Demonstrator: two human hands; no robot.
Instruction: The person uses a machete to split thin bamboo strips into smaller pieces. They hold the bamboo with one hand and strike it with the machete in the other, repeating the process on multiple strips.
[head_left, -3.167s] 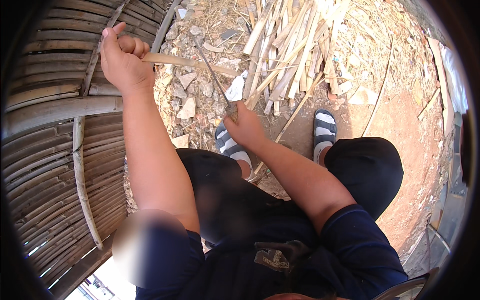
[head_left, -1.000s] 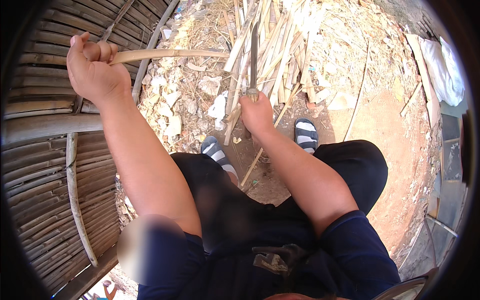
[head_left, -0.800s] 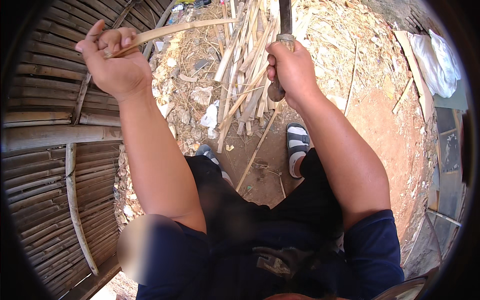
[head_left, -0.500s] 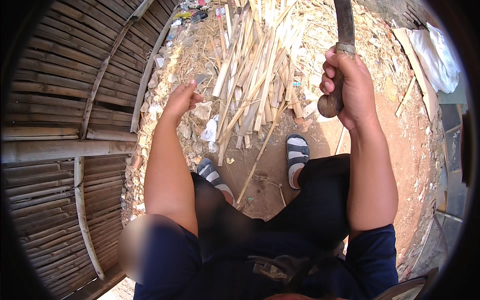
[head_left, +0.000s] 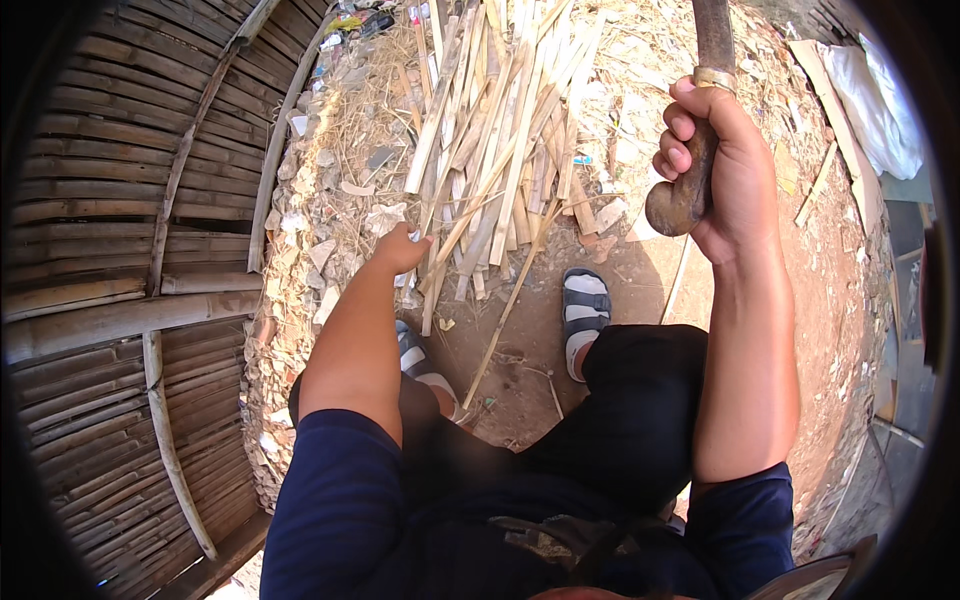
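Free room vs obstacles, ground in front of the knees

Open dirt point(head_left: 640, 300) near-centre & to the right, btwn split bamboo pile point(head_left: 500, 140) and the sandalled feet point(head_left: 585, 310); a hand can pass there. Far centre blocked by the pile, sticks fanned toward the near side w/ one long stick point(head_left: 510, 310) crossing the gap. Left side shut off by woven bamboo wall point(head_left: 120, 250) & rubble strip point(head_left: 300, 250) along it. Far right: white sheet point(head_left: 880, 100) and plank point(head_left: 830, 70).

Outdoor site in hard sunlight. Bare reddish dirt ground point(head_left: 640, 300). Left of it stands a woven bamboo wall point(head_left: 110, 220); rubble and dry straw point(head_left: 310, 250) lie along its foot. White sheeting point(head_left: 880, 110) lies right of the ground.
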